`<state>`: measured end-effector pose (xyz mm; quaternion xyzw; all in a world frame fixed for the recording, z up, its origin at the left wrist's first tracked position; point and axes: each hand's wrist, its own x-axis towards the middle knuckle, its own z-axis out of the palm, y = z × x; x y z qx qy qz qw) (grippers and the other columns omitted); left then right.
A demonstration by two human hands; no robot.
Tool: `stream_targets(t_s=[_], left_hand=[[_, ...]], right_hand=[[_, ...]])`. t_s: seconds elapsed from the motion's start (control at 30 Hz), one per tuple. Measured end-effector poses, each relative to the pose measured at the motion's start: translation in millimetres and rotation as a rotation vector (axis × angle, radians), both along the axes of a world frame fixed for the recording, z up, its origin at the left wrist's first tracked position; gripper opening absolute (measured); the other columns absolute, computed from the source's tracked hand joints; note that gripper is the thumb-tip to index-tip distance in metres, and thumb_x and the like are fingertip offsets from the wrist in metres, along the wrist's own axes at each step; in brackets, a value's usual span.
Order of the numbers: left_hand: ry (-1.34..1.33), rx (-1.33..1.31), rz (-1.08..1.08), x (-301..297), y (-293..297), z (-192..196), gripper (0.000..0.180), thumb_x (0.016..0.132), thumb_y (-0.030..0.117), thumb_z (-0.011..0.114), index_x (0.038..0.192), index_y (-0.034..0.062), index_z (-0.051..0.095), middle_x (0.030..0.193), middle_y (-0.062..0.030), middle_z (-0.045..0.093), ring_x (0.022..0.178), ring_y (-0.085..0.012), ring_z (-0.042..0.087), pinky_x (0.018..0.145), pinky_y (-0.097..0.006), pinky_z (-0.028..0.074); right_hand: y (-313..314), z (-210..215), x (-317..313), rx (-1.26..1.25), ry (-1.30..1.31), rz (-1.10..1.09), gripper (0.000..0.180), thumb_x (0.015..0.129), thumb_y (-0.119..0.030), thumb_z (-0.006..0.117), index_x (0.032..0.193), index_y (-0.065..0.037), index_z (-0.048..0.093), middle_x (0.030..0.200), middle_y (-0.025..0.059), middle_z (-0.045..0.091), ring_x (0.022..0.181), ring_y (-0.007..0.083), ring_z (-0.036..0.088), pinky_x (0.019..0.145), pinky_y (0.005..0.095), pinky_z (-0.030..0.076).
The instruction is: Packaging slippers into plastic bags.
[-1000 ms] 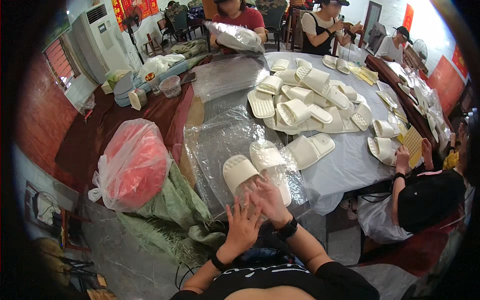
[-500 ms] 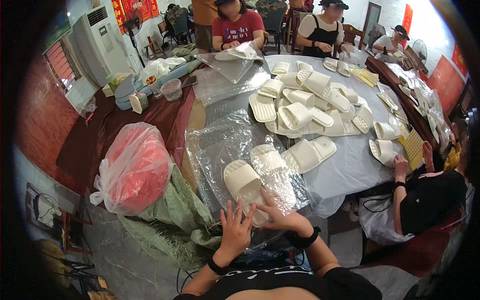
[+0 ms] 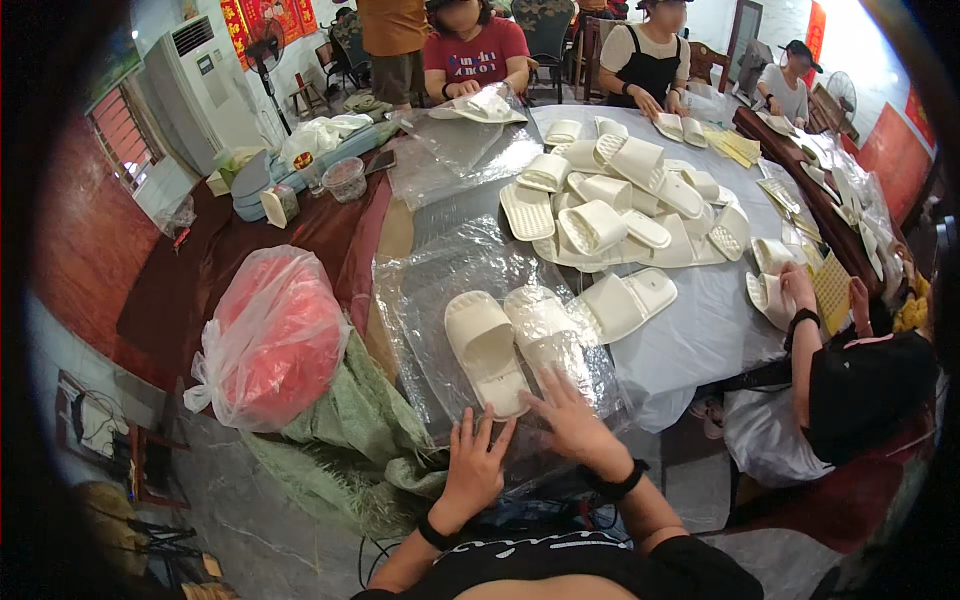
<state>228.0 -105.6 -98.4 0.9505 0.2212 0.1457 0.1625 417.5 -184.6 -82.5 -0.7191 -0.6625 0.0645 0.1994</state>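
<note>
Head view | left hand (image 3: pixel 475 468) and right hand (image 3: pixel 580 432) both spread, gripping nothing | one slipper (image 3: pixel 540 318) looks sleeved in plastic (image 3: pixel 432 375), mate (image 3: pixel 481 325) seemingly bare | slipper heap (image 3: pixel 592 228) loose, to go!

head-worn fisheye view, facing down

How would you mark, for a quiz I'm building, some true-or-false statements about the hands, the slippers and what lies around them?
1. The left hand is at the near end of the left slipper in front of the person. True.
2. The right hand grips a phone. False: the right hand is open, fingers over the near end of the right slipper.
3. Clear plastic lies around those two slippers. True.
4. Every slipper is black. False: the heaped slippers are off-white.
5. Nothing lies left of the hands. False: a bagged pink bundle does.
</note>
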Motion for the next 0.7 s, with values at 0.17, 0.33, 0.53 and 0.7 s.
stream_targets(t_s=[0.17,0.33,0.53,0.7], left_hand=[[0.043,0.038,-0.014,-4.5,1.9,4.3,0.070,0.071,0.000,0.053,0.138,0.0135,0.041,0.144,-0.0218,0.030,0.128,-0.0462,0.031,0.103,-0.057,0.026],[0.008,0.108,0.015,-0.8,2.3,4.7,0.067,0.069,-0.003,0.052,0.135,0.0098,0.044,0.141,-0.0213,0.035,0.124,-0.0437,0.037,0.100,-0.053,0.031],[-0.058,-0.008,0.002,-3.1,6.4,15.1,0.058,0.072,-0.002,0.053,0.129,0.0061,0.049,0.137,-0.0217,0.040,0.121,-0.0402,0.041,0.097,-0.047,0.034],[-0.086,0.008,0.307,-11.6,-9.5,26.5,0.060,0.079,0.013,0.064,0.134,0.0060,0.041,0.130,-0.0233,0.040,0.120,-0.0404,0.038,0.098,-0.046,0.031]], right_hand=[[-18.9,-6.1,26.2,0.080,0.201,-0.006,0.061,0.071,-0.009,0.071,0.128,-0.014,0.050,0.143,0.0206,0.030,0.127,0.0429,0.034,0.103,0.0490,0.032],[-0.8,-12.0,18.6,0.153,0.274,-0.123,0.052,0.076,-0.007,0.068,0.124,-0.008,0.050,0.138,0.0220,0.038,0.124,0.0406,0.040,0.098,0.0426,0.039],[15.4,-21.9,16.2,0.058,0.259,-0.414,0.024,0.080,-0.016,0.067,0.094,-0.004,0.051,0.090,0.0188,0.059,0.089,0.0350,0.058,0.072,0.0423,0.046],[20.8,-29.1,4.6,0.327,0.230,-0.250,0.020,0.080,-0.014,0.063,0.094,-0.003,0.054,0.092,0.0151,0.058,0.087,0.0338,0.055,0.076,0.0427,0.044]])
